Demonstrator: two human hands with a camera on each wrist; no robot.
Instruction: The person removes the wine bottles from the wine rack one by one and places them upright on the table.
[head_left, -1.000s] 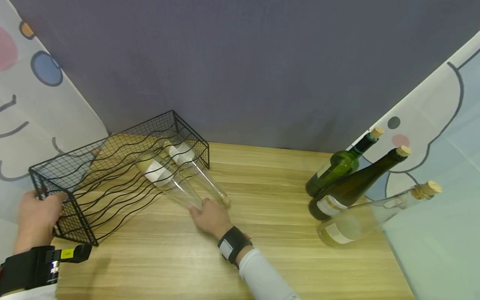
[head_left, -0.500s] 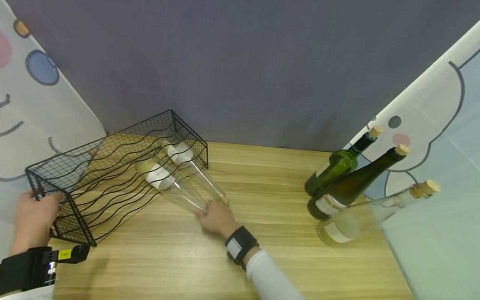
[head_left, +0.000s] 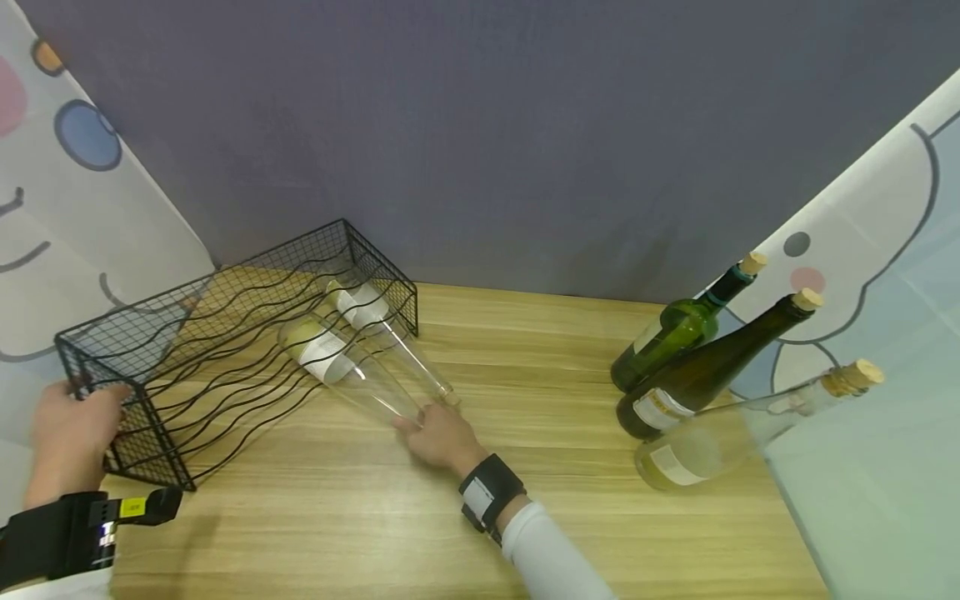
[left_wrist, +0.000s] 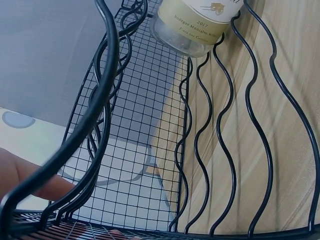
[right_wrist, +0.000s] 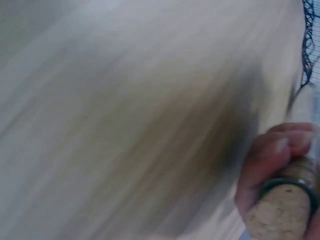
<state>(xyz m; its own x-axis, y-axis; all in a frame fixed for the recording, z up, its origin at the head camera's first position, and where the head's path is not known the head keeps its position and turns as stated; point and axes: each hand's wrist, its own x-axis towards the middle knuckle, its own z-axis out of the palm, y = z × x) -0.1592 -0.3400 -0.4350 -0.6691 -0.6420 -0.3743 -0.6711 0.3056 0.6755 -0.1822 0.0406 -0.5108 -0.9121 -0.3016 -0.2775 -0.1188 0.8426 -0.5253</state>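
Note:
A black wire wine rack (head_left: 161, 433) with wavy bars stands on the wooden table at the left. My left hand (head_left: 78, 433) grips its near left end; in the left wrist view a finger (left_wrist: 47, 187) lies by the wavy bars. My right hand (head_left: 442, 437) holds a clear glass bottle (head_left: 367, 387) by its neck, with its cork (right_wrist: 280, 212) showing in the right wrist view. The base of this bottle lies within the rack. Farther back, a second clear bottle (head_left: 412, 358) lies in the rack with its neck sticking out over the table.
Three corked bottles stand at the right: a green bottle (head_left: 682, 329), a dark brown bottle (head_left: 712, 375) and a clear bottle (head_left: 720, 442). A grey wall (head_left: 510, 150) rises behind the table (head_left: 337, 525). Patterned sheets hang at both sides.
My right hand has shifted a little right and toward me, and the held bottle has slid slightly the same way. The left hand and the rack have stayed nearly still.

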